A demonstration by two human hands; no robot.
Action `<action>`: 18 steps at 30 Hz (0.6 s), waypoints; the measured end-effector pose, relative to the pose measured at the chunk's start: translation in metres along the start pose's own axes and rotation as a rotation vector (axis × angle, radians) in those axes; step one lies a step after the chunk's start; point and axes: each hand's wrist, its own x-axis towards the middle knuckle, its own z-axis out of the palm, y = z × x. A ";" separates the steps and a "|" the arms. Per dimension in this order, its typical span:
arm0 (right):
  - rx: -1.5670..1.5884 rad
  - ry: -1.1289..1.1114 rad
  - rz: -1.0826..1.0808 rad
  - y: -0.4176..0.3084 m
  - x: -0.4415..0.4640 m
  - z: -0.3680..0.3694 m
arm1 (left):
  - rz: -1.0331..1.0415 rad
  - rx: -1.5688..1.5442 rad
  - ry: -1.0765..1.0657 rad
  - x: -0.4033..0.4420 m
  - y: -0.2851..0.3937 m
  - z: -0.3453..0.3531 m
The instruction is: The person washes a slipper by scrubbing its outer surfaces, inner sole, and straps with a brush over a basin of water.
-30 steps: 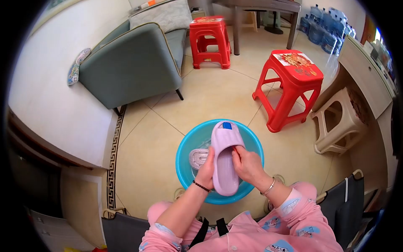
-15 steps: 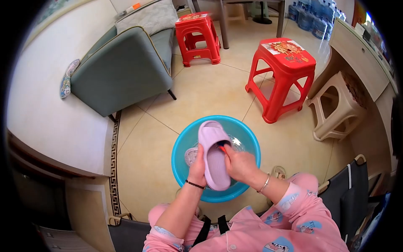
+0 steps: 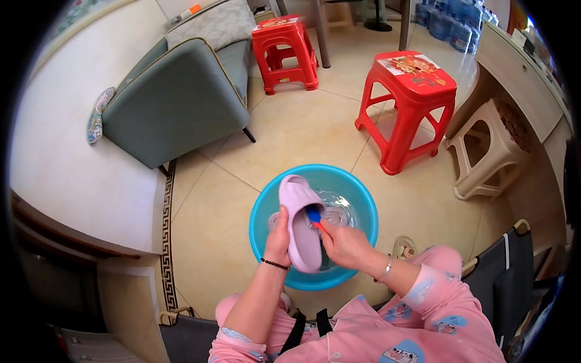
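Observation:
A lilac slide slipper [image 3: 301,192] is tilted over the blue basin [image 3: 367,199], its open foot side facing up toward me. My left hand [image 3: 279,239] is closed around the slipper's left edge. In my right hand [image 3: 350,243] is a scrubbing brush [image 3: 313,215] with a blue head and red handle, its bristles at the opening under the strap. Water shows in the basin, and another pale purple slipper [image 3: 336,214] lies partly hidden in it behind the held one.
Two red plastic stools [image 3: 417,91] stand beyond the basin, with a beige stool [image 3: 488,151] under the desk at right. A grey-green sofa [image 3: 175,103] is at left. Several water bottles [image 3: 454,30] stand at the back.
My left hand and the slipper have shifted slightly left. The brush has come partly out from under the strap, so its blue head now shows more.

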 end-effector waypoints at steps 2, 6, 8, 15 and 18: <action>-0.020 -0.094 0.030 -0.019 -0.013 -0.012 | 0.040 -0.059 0.001 0.011 -0.001 -0.020; -0.046 -0.036 0.068 -0.010 -0.005 -0.006 | 0.070 0.005 -0.066 0.007 -0.003 -0.008; -0.076 0.122 0.063 0.007 0.011 -0.001 | 0.046 0.014 -0.054 0.003 -0.008 0.005; -0.030 -0.041 -0.017 -0.021 -0.022 -0.001 | 0.009 -0.102 -0.051 0.009 0.015 -0.021; -0.025 -0.029 -0.046 -0.022 -0.029 0.006 | 0.056 -0.167 -0.089 0.007 0.019 -0.025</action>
